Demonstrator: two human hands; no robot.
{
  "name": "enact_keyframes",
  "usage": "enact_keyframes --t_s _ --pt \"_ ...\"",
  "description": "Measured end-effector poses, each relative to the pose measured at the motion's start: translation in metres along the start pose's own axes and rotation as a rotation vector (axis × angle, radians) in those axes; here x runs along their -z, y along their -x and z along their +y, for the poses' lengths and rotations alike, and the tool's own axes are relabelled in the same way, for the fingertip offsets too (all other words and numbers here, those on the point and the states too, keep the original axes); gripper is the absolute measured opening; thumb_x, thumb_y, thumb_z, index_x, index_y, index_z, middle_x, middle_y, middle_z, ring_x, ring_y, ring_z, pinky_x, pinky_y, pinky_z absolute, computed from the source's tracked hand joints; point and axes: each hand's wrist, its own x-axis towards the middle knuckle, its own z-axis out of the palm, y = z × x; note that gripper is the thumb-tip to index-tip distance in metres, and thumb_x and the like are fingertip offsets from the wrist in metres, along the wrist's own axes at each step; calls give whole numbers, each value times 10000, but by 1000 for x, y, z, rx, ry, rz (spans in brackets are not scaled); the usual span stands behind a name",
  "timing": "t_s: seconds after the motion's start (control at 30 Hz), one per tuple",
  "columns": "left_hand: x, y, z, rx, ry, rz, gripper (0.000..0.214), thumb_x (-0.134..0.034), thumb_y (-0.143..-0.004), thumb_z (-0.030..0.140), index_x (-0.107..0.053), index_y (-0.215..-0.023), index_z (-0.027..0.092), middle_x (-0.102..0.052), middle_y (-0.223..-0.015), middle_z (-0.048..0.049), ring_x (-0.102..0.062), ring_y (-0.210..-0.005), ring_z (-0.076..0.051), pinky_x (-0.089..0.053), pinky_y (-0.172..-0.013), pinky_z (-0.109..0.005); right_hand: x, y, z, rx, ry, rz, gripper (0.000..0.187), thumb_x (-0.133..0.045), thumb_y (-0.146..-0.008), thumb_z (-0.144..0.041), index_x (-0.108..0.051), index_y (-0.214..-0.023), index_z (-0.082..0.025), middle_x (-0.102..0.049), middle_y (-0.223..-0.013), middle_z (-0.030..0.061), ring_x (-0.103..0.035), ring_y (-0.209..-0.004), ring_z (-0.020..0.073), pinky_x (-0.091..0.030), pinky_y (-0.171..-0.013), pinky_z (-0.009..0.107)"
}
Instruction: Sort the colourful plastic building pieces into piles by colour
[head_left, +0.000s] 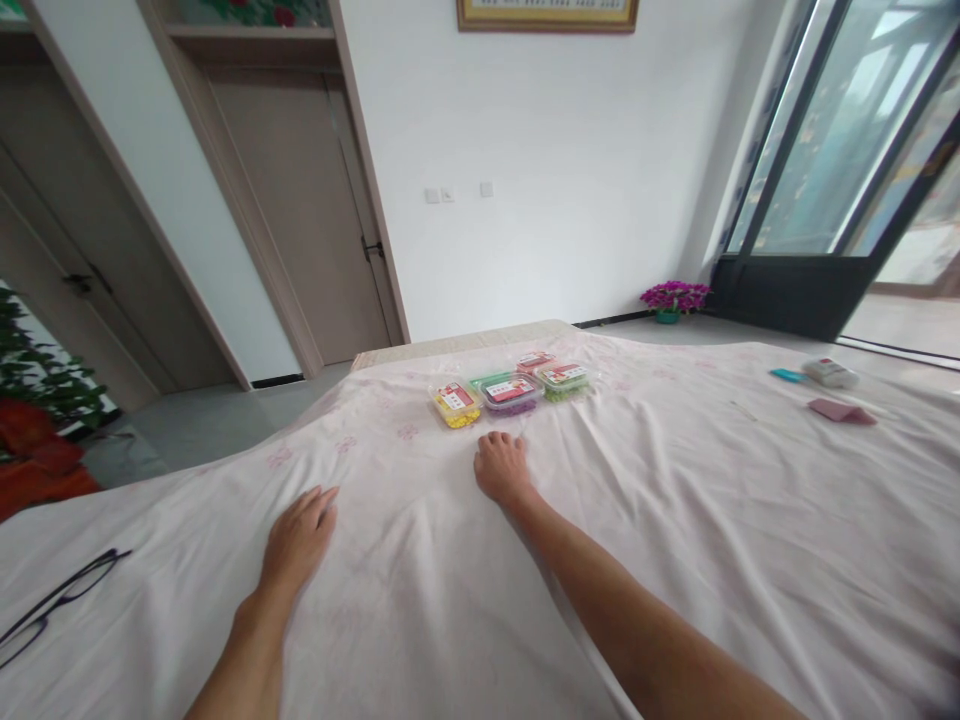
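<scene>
My left hand [300, 535] rests palm down on the pale pink cloth [420, 610], fingers stretched forward, holding nothing. My right hand [502, 465] also lies on the cloth, farther forward, with its fingers slightly bent and apart and nothing visible in them. Just beyond it stand clear plastic boxes with labelled lids. One box [456, 403] holds small yellow pieces, the middle box [511, 392] purple ones, and the right box [562, 380] green ones. Behind them is another box with a red label [535, 361], partly hidden. The right hand is nearest the purple box without touching it.
Dark-framed glasses [64, 597] lie at the left edge of the cloth. On the right are a white packet [830, 373], a blue item [786, 375], a folded pink piece [841, 411] and a thin stick [744, 411]. A potted purple plant [675, 297] stands by the wall.
</scene>
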Motion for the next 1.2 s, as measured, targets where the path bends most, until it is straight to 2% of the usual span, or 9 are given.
enact_keyframes --t_s 0.27,0.47,0.63,0.87,1.2 --pt "1 1 2 15 -26 6 484 -353 -986 317 -620 -1375 211 -577 -1466 -91 -505 -1369 -203 -352 -1159 -332 2 -2 -4 -16 20 -7 260 -475 -969 -272 -646 -1129 -159 -634 -1194 161 -528 -1127 296 -331 -955 430" --pt "1 0 3 18 -16 12 482 -369 -978 313 -632 -1365 195 -579 -1462 -108 -511 -1361 -220 -361 -1154 -360 1 -4 -3 -6 28 12 246 -480 -957 -253 -646 -1112 -159 -637 -1166 154 -531 -1104 296 -343 -937 420" --pt "2 -3 3 24 12 10 462 -413 -957 294 -640 -1352 218 -590 -1455 -82 -515 -1354 -209 -353 -1158 -345 0 -3 -2 -1 25 5 247 -470 -962 -253 -644 -1114 -165 -631 -1174 155 -526 -1107 295 -344 -940 419" --pt "-3 -9 -2 7 -2 -1 481 -355 -978 303 -625 -1365 212 -579 -1465 -88 -501 -1372 -198 -341 -1164 -334 1 -4 -2 3 30 -9 244 -469 -966 -252 -635 -1123 -166 -626 -1178 158 -521 -1110 293 -340 -932 413" --pt "-5 -10 0 1 -13 44 470 -369 -969 294 -643 -1342 213 -605 -1432 -87 -525 -1348 -203 -368 -1141 -319 0 -4 1 29 23 -13 248 -470 -967 -258 -640 -1122 -165 -626 -1191 156 -519 -1130 289 -342 -940 400"
